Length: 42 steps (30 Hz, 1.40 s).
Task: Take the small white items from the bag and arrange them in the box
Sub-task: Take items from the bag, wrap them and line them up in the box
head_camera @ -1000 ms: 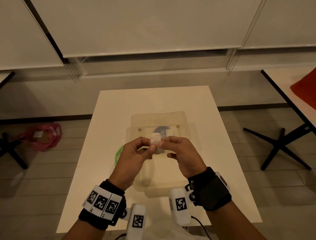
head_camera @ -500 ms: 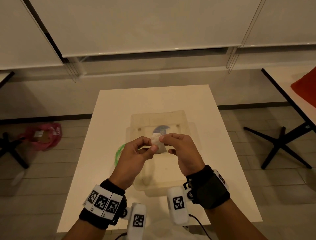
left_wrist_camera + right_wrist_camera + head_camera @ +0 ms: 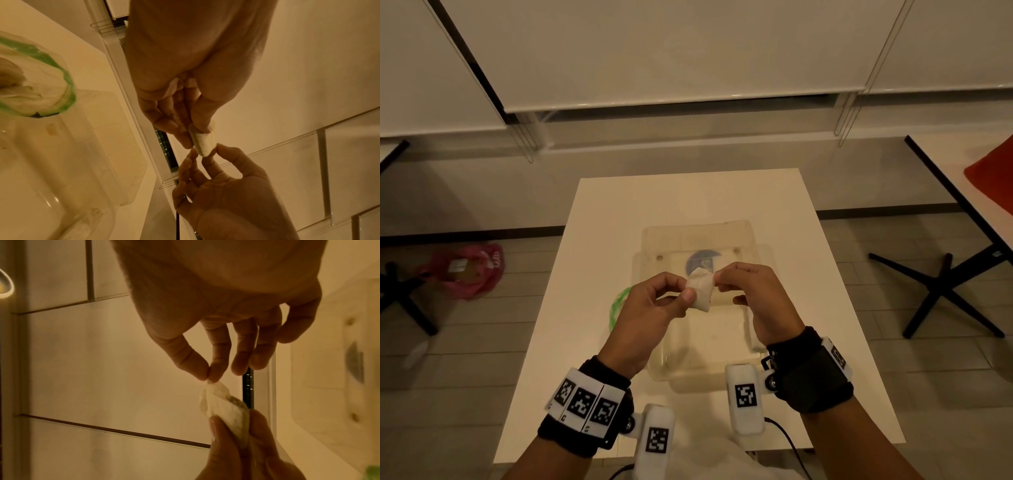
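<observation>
One item: a small white item (image 3: 700,289) sits pinched between both hands, raised above the counter (image 3: 599,212).
Left hand (image 3: 643,317): thumb and forefinger pinch the item's lower part.
Right hand (image 3: 753,298): thumb and forefinger nip its upper corner; the other fingers hang loose.
Long axis: it runs from one hand's pinch to the other's.
Box (image 3: 753,246): clear and open, directly below and beyond both hands, so the drop is straight down; both hands are equally near.
Bag (image 3: 51,73): green-rimmed, on the counter just outside the left hand, with more white pieces inside.
In the way: nothing visible between item and box.
</observation>
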Motion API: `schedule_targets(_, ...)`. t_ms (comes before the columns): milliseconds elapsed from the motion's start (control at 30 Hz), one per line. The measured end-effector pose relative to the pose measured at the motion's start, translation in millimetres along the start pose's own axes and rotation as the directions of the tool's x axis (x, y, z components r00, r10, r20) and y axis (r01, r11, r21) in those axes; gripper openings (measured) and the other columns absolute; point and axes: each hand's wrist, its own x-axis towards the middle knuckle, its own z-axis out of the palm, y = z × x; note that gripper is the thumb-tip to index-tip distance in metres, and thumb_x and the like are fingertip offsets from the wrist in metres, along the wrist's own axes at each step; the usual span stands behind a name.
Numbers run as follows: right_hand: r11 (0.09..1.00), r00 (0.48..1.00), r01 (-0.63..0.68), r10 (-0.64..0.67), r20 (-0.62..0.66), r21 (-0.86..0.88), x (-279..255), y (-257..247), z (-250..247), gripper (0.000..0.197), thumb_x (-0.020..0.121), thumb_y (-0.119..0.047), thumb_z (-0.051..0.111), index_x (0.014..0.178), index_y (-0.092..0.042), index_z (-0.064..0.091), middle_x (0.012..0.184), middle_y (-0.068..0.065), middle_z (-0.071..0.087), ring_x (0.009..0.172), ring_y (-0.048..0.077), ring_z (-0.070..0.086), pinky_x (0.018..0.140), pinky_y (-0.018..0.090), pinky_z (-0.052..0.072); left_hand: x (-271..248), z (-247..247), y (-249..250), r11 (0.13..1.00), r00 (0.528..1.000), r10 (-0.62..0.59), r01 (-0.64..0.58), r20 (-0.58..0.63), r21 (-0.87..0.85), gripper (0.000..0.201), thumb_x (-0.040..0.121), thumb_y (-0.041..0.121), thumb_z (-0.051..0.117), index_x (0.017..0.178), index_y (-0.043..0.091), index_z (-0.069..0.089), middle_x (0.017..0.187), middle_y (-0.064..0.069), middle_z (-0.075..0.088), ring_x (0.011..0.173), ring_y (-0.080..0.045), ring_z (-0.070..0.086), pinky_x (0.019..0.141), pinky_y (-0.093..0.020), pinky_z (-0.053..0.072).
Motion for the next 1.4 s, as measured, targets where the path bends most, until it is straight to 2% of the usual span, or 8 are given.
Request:
schedule_targets(167, 1.0, 0.999, 0.0, 0.0, 0.033, 0.003, -0.3, 0.2, -0.6, 0.012, 0.088, -0.022, 0.068, 0.08, -0.013, 0.066, 0.084, -0.001, 0.068, 0.08, 0.012, 0.061, 0.073, 0.029, 0.04, 0.6, 1.6, -0.8, 1.0, 1.0, 0.0, 0.001, 0.001, -0.03, 0.008, 0.094, 0.007, 0.065, 0.097, 0.0, 0.063, 0.088, -0.004, 0.069, 0.079, -0.015, 0.062, 0.077, -0.034, 0.048)
schedule_targets(367, 0.999, 0.993, 0.038, -0.037, 0.11, -0.007, -1.0, 0.3, 1.5, 0.035, 0.081, -0.015, 0.078, 0.113, -0.011, 0.065, 0.084, 0.01, 0.07, 0.076, 0.017, 0.063, 0.071, 0.031, 0.041, -0.5, 1.7, 1.1, 1.0, 1.0, 0.014, -0.014, 0.02, -0.022, 0.005, 0.094, 0.008, 0.065, 0.094, 0.004, 0.063, 0.09, -0.009, 0.073, 0.081, -0.014, 0.066, 0.075, -0.032, 0.049)
schedule_targets(600, 0.99, 0.987, 0.127, -0.12, 0.107, -0.057, 1.5, 0.8, -2.6, 0.02, 0.084, 0.0, 0.071, 0.103, -0.006, 0.071, 0.075, 0.011, 0.066, 0.066, 0.013, 0.058, 0.062, 0.017, 0.044, 0.3, -0.8, -0.1, 0.998, 0.999, -0.031, 0.03, -0.014, -0.056, 0.003, 0.093, 0.013, 0.067, 0.093, 0.01, 0.066, 0.09, -0.006, 0.07, 0.084, -0.016, 0.063, 0.075, -0.032, 0.05)
schedule_targets(767, 0.972, 0.976, 0.196, -0.18, 0.126, -0.129, 3.2, 0.2, -2.2, 0.02, 0.085, 0.005, 0.067, 0.103, -0.005, 0.07, 0.072, 0.01, 0.067, 0.067, 0.015, 0.062, 0.073, 0.018, 0.052, -0.5, 3.9, 3.0, 0.999, 0.999, 0.032, -0.032, -0.002, 0.016, 0.013, 0.09, 0.014, 0.071, 0.103, 0.01, 0.072, 0.087, -0.004, 0.072, 0.077, -0.012, 0.064, 0.071, -0.025, 0.049)
schedule_targets(1033, 0.958, 0.974, 0.22, -0.206, 0.095, -0.182, 7.4, -7.4, -8.2, 0.012, 0.096, -0.009, 0.058, 0.098, -0.009, 0.07, 0.084, 0.005, 0.074, 0.068, 0.008, 0.062, 0.061, 0.011, 0.045, 2.2, 4.5, -0.8, 1.0, 0.999, -0.014, 0.014, -0.049, -0.003, 0.009, 0.092, 0.008, 0.069, 0.098, 0.003, 0.074, 0.08, -0.013, 0.07, 0.077, -0.015, 0.063, 0.078, -0.036, 0.05)
schedule_targets(1133, 0.894, 0.948, 0.3, -0.242, 0.205, -0.332, 9.4, -8.8, -4.5, 0.01, 0.09, -0.025, 0.07, 0.091, -0.016, 0.075, 0.083, -0.006, 0.072, 0.073, 0.007, 0.063, 0.069, 0.022, 0.052, 0.9, 5.8, 0.8, 1.0, 1.0, -0.001, 0.002, -0.025, 0.009, 0.011, 0.092, 0.012, 0.069, 0.099, 0.004, 0.074, 0.089, -0.023, 0.072, 0.08, -0.017, 0.065, 0.077, -0.033, 0.05)
schedule_targets(1233, 0.781, 0.929, 0.363, -0.259, 0.265, -0.509, 13.7, -8.7, -1.8, 0.008, 0.085, -0.024, 0.075, 0.085, -0.016, 0.075, 0.079, -0.005, 0.07, 0.074, 0.012, 0.062, 0.074, 0.035, 0.053, -0.5, 8.2, 0.6, 0.998, 1.0, 0.015, -0.013, -0.021, 0.055, 0.011, 0.09, 0.015, 0.072, 0.096, 0.007, 0.076, 0.089, -0.025, 0.07, 0.077, -0.013, 0.063, 0.073, -0.026, 0.05)
schedule_targets(1400, 0.622, 0.912, 0.408, -0.251, 0.324, -0.669, 15.0, -17.2, -5.2, 0.005, 0.085, -0.026, 0.074, 0.083, -0.021, 0.073, 0.073, -0.016, 0.061, 0.067, -0.006, 0.052, 0.062, 0.012, 0.035, 0.5, 8.4, -4.7, 0.995, 0.999, 0.033, -0.031, -0.02, 0.1, 0.005, 0.087, 0.012, 0.075, 0.09, 0.01, 0.077, 0.085, -0.015, 0.075, 0.084, -0.028, 0.072, 0.084, -0.037, 0.057)
